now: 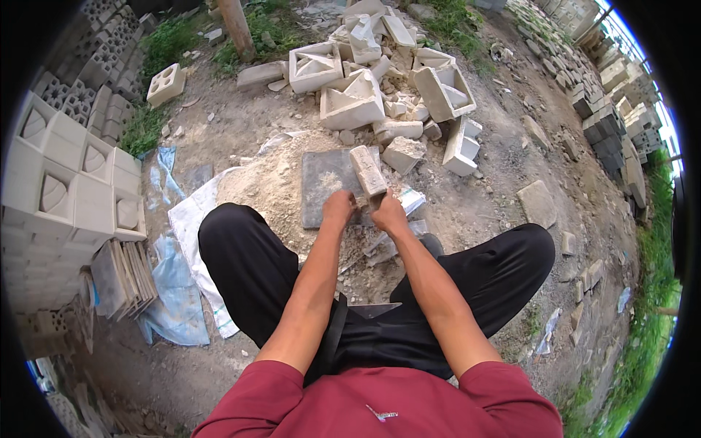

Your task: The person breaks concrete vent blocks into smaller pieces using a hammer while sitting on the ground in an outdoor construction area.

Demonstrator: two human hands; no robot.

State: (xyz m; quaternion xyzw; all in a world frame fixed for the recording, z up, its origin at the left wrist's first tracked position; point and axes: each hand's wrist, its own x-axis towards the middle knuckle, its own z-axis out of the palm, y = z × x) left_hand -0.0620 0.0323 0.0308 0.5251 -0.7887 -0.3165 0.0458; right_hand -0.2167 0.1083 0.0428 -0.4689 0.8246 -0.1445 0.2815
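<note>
In front of me a dark grey flat slab (315, 191) lies on the ground, with pale powder on its top. An oblong, rough, pale block piece (367, 170) rests over the slab's right side, tilted. My right hand (390, 213) is closed at the near end of this piece, thumb along its edge. My left hand (339, 209) is closed over the slab's near edge, its fingers curled in; what they hold, if anything, is hidden. Something dark between the two hands is too small to tell.
A heap of pale sand (266, 186) lies left of the slab, partly on a white sheet (191, 212). Broken hollow blocks (352, 102) pile up ahead. Stacked blocks (69, 164) stand at the left beside thin boards (125, 281). A triangular metal blade (374, 310) shows between my legs.
</note>
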